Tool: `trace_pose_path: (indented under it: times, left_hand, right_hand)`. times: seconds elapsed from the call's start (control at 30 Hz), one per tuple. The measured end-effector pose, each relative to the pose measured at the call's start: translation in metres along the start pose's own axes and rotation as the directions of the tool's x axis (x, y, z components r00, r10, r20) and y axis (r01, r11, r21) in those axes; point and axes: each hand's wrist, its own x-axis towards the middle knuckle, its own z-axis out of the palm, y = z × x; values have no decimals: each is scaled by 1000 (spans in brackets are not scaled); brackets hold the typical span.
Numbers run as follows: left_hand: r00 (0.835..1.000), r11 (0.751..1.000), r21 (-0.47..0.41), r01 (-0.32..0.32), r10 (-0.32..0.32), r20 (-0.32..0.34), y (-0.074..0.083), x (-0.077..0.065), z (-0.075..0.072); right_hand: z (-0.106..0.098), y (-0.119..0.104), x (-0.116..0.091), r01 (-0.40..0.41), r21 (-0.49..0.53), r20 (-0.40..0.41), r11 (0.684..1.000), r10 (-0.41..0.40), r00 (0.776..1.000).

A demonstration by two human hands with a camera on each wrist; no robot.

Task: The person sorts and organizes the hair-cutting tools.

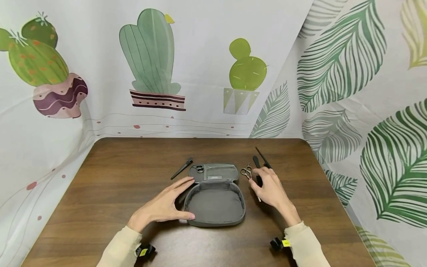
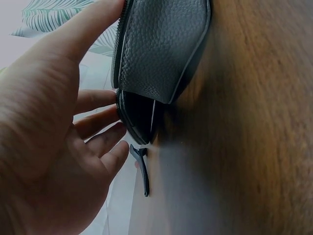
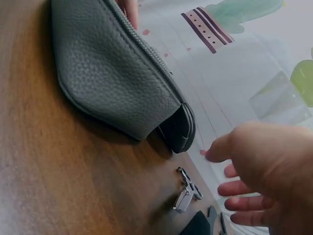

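A grey zip case (image 1: 215, 222) lies unfolded on the table, its textured outside showing in both wrist views. My left hand (image 1: 166, 203) spans its left side, fingertips at the lid and thumb on the front rim. A pair of scissors (image 1: 199, 168) is tucked in the left part of the lid (image 1: 227, 171). To the right of the case, silver scissors (image 1: 246, 171) lie on the table. My right hand (image 1: 269, 187) hovers close over them, fingers loosely bent and nothing between them in the right wrist view. Its fingers partly hide the blades in the head view.
A dark hair clip (image 1: 181, 168) lies left of the lid. Beyond my right hand are a black slim-handled tool (image 1: 256, 161) and a thin black pointed rod (image 1: 262, 157), their lower ends hidden by the hand. A printed cloth wall (image 1: 200, 122) stands along the table's far edge.
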Motion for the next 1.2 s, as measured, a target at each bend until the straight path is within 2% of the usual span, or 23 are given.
trace_pose_path:
  times: [0.23, 0.37, 0.6, 1.0, 1.2]
  left_hand:
    - [1000, 1000, 1, -3, 3, -2, 1, 0, -1]
    - [1000, 1000, 8, -2, 2, 2, 0, 0, -1]
    - [1000, 1000, 3, -2, 2, 1, 0, 0, -1]
    - [1000, 1000, -2, 0, 0, 5, 1, 0, -2]
    - [1000, 1000, -7, 0, 0, 3, 1, 0, -2]
  right_hand:
    - [4, -1, -3, -9, -143, 44, 990, 16, 999]
    - [7, -2, -5, -8, -177, 56, 984, 18, 998]
    - [13, -2, -5, -4, -205, 83, 979, 22, 996]
    - [17, -9, -5, -125, -192, 42, 973, 135, 990]
    - [18, -13, -7, -147, -226, 40, 963, 160, 986]
